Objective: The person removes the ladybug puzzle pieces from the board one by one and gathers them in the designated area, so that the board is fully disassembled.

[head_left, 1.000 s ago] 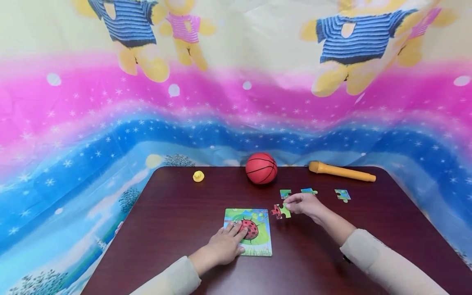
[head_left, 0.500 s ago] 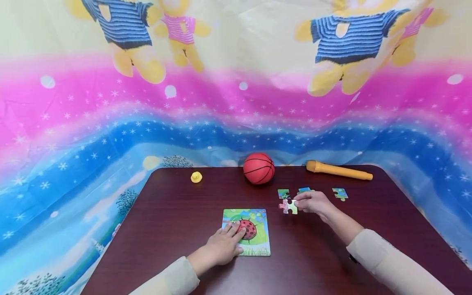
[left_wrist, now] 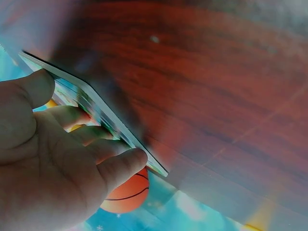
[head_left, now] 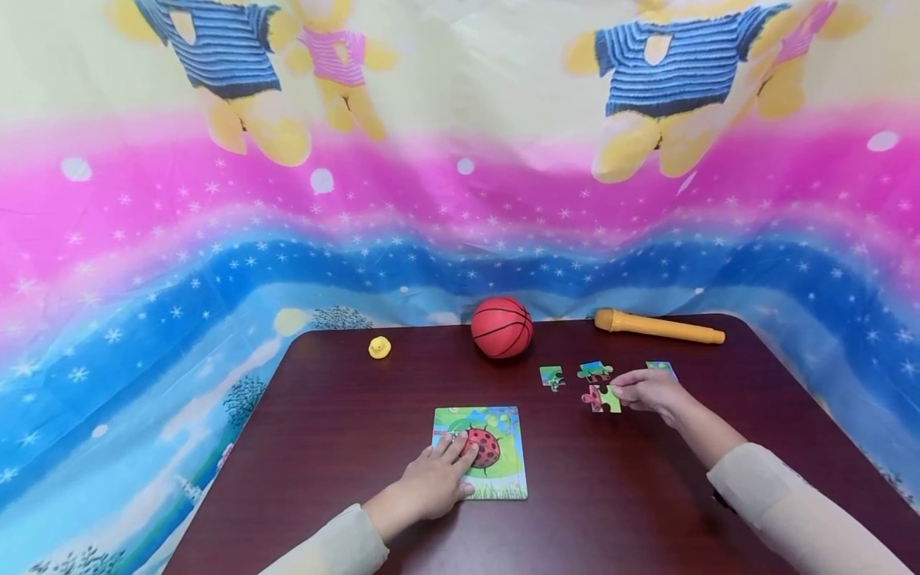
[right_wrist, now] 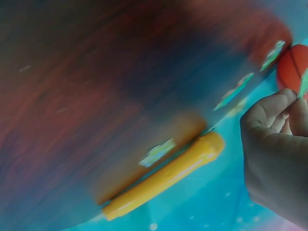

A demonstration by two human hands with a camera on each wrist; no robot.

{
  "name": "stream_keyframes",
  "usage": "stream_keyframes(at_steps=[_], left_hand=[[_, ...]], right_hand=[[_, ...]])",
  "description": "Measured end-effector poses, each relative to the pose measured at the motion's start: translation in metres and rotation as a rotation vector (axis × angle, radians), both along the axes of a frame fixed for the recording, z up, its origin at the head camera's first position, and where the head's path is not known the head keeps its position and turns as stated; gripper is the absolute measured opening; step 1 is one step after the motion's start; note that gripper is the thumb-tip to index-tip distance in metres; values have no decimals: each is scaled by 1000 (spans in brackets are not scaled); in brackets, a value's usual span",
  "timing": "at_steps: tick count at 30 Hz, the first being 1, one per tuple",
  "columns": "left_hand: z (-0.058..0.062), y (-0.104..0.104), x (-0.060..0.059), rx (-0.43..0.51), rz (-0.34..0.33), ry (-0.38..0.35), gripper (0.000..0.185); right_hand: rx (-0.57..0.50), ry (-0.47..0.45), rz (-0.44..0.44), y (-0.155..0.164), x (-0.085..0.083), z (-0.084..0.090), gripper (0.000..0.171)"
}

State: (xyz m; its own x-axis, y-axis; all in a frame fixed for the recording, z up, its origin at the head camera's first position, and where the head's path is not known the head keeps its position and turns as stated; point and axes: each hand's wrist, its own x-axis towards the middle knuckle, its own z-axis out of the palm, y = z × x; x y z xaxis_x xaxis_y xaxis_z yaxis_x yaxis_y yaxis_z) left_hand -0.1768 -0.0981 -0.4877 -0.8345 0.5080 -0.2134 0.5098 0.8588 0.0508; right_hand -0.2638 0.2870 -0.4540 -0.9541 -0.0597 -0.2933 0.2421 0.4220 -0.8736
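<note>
My left hand (head_left: 434, 477) lies flat with spread fingers on the left part of a square ladybug puzzle board (head_left: 503, 475). In the left wrist view the hand (left_wrist: 62, 154) rests along the face of the board, its thumb near one edge. Thumb and fingers of my right hand (head_left: 652, 394) pinch a jigsaw piece (head_left: 611, 399) by its right side; the piece is green with a red part. Just behind it lie a blue-green jigsaw piece (head_left: 594, 370) and, to the left, another piece (head_left: 551, 375). A further piece (head_left: 660, 366) is partly hidden behind the right hand.
Along the back edge of the dark wooden table (head_left: 345, 447) stand a small yellow rubber duck (head_left: 379, 347), a red toy basketball (head_left: 501, 327) and a yellow toy microphone (head_left: 661, 327). A printed cloth (head_left: 460, 208) hangs behind the table.
My right hand has moved right with the pinched jigsaw piece, from beside the board to in front of the middle loose piece. The left hand stays on the puzzle board.
</note>
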Motion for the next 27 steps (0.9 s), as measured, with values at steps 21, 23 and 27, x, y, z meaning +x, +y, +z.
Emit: stream_keyframes(at_steps=[21, 23, 27], left_hand=[[2, 7, -6, 20, -20, -11, 59], [2, 6, -6, 21, -20, -8, 59], [0, 6, -5, 21, -24, -2, 59]], right_hand=[[193, 4, -25, 90, 4, -15, 22], [255, 16, -22, 94, 5, -16, 21], [376, 16, -18, 98, 4, -17, 21]])
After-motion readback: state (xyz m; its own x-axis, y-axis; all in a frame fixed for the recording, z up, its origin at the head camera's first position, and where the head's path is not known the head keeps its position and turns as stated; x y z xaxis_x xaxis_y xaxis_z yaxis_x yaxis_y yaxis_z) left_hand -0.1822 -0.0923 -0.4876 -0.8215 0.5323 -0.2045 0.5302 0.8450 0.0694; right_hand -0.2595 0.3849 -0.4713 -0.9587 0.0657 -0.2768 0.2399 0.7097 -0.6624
